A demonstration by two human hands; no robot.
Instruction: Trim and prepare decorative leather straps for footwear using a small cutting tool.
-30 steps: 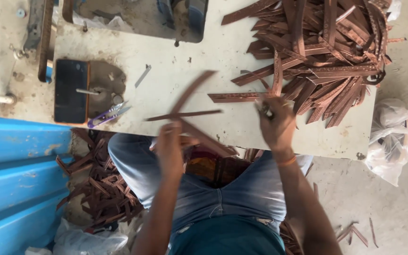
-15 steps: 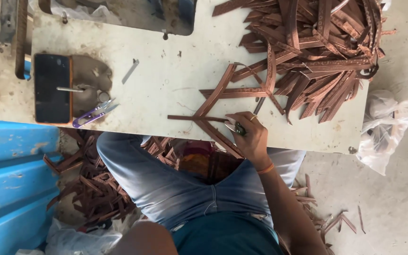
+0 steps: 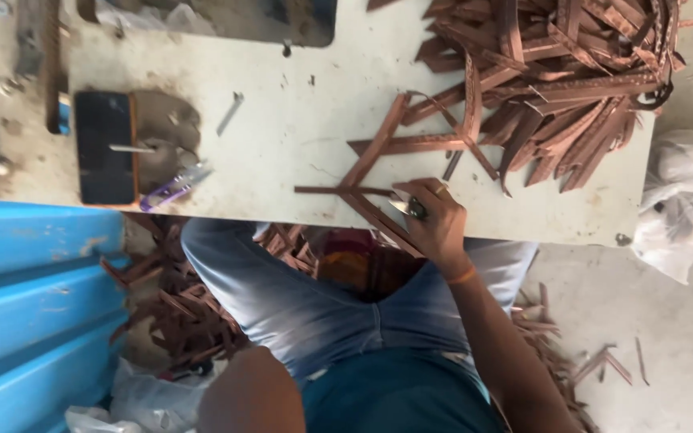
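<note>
One hand in view: right hand curled around a small metal tool, pressing on brown leather strips at the near edge of the worktable. Left hand out of frame (state unknown). Strip pile far right.

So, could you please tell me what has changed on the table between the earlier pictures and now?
The left hand, raised beside a strip a second ago, has dropped out of view. The right hand came back from the pile to the near table edge, now pressing on the crossed leather strips with a small tool. The phone stayed put.
</note>
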